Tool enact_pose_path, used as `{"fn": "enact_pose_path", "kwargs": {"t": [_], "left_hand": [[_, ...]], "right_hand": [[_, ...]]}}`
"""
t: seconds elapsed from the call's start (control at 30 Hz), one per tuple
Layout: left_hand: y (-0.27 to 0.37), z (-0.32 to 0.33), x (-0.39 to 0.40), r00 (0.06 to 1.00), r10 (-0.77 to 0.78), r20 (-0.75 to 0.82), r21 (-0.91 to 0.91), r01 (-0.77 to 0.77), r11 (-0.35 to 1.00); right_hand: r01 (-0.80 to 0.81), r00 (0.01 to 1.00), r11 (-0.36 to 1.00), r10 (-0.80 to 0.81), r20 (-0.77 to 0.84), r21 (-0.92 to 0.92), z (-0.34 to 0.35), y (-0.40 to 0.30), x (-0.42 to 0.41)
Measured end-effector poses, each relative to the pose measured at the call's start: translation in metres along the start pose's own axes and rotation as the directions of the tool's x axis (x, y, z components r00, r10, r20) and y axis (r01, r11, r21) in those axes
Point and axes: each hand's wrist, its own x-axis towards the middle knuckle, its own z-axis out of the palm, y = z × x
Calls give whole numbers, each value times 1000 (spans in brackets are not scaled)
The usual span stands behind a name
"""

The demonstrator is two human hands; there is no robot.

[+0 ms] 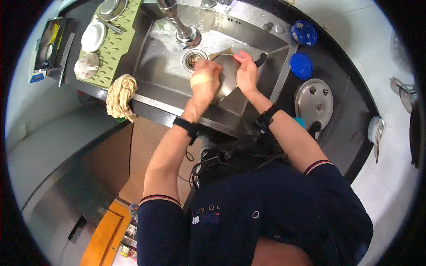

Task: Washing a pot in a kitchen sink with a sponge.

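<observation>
A metal pan (229, 71) is tilted up inside the stainless steel sink (159, 87), with a black handle (261, 60) at its far right. My right hand (247, 73) holds the pan's right side, fingers pointing away from me. On the other side, my left hand (204, 78) is curled against the pan and slightly blurred. Whether it pinches something is hidden under the fingers. Just beyond it is the drain (194, 60), with food scraps in its strainer. The chrome faucet (188, 36) hangs over the sink, and a clear plastic bag (163, 33) lies behind.
A green drying mat (114, 58) at left bears a white bowl (94, 37), a floral cup (87, 66) and a metal bowl (112, 9). A cloth (121, 94) drapes the counter edge. At right are blue lids (301, 66) and a pressure cooker lid (314, 104).
</observation>
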Motion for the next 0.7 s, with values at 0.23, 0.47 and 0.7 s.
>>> {"fn": "enact_pose_path", "kwargs": {"t": [0.23,0.47,0.7], "left_hand": [[-14,-12,-8,995,-99,-6,-78,98,992],[-14,-10,8,961,-254,108,-185,270,945],[-26,-21,-7,968,-207,141,-183,231,955]], "right_hand": [[-5,1000,1000,5,17,19,1,-2,-4],[-143,980,911,75,184,388,-17,35,18],[143,844,964,-1,536,-225,-74,3,5]]}}
